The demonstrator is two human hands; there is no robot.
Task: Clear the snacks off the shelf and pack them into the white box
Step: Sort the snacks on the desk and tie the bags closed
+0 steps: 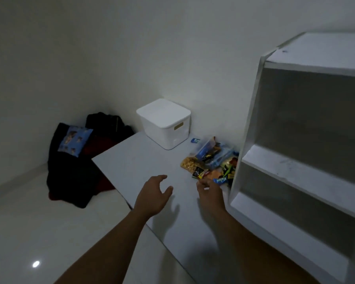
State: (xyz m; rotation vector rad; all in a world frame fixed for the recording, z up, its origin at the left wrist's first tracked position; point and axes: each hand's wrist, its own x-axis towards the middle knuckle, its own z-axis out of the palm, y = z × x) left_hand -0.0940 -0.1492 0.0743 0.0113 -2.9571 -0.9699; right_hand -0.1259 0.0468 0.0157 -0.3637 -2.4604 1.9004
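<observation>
A pile of snack packets lies on the white table, against the left side of the white shelf unit. One small blue packet lies apart, beside the white box. The box stands at the table's far end with its lid on. My left hand hovers over the table, fingers spread and holding nothing. My right hand reaches at the near edge of the pile, fingers loosely curled; its fingertips are close to a packet, and contact is unclear.
The shelf unit's visible compartments hold nothing that I can see. Dark clothes and a blue patterned pillow lie on the tiled floor to the left of the table. White walls close off the corner behind the box.
</observation>
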